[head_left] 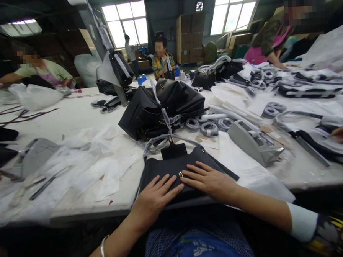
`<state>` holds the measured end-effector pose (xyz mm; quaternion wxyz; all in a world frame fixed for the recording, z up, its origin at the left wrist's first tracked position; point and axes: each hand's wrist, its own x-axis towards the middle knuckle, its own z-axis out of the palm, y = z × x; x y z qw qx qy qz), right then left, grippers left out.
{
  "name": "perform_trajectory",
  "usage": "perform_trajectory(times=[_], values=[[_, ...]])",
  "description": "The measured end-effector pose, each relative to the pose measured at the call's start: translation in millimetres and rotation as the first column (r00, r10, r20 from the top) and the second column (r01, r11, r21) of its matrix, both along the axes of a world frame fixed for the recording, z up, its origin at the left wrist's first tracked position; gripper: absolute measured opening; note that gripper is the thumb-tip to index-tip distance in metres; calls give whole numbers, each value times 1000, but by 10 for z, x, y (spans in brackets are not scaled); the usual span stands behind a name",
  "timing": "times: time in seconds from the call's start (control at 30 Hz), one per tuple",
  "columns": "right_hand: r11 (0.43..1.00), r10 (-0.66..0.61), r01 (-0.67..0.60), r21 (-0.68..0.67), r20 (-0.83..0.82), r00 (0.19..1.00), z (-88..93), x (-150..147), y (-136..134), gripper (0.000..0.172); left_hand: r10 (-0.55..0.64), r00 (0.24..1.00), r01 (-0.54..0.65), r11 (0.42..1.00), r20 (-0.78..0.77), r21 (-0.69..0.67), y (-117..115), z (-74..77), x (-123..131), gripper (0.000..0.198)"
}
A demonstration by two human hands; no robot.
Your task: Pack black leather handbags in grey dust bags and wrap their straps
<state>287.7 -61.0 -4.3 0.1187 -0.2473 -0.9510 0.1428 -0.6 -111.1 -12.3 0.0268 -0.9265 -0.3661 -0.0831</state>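
A black handbag lies flat at the table's front edge, right before me. My left hand rests on its front panel, fingers spread. On the right half of the same panel lies my right hand, palm down with fingers stretched out. Between the fingertips of both hands shows a small gold clasp. Beyond it, a black flap tab stands up at the bag's top, beside a handle wrapped in clear plastic. Neither hand grips anything.
Behind the handbag is a heap of black bags. Plastic-wrapped coiled straps and a grey tape dispenser stand to the right. Crumpled white sheets and scissors lie left. Several people work around the table.
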Motion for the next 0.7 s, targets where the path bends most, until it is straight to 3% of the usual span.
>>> perform_trajectory(times=[0.1,0.2,0.3,0.5,0.7], values=[[995,34,-32,-100,15,999,-190,27,20,78,31,999,-30,999,21,-37,-114,-175,-9,70],[979,66,-71,-191,-32,997,-223,63,19,81,72,997,-69,992,23,-103,-216,-190,52,75],[972,47,-61,-228,-66,997,-171,67,-4,72,105,994,-103,990,15,-97,-247,-169,142,72],[974,-61,38,-222,-96,994,-132,-35,-14,50,161,986,-164,985,50,58,-248,-295,266,72],[985,-12,4,-174,-46,999,-21,-88,-18,52,141,989,-148,952,42,268,-236,-432,274,65]])
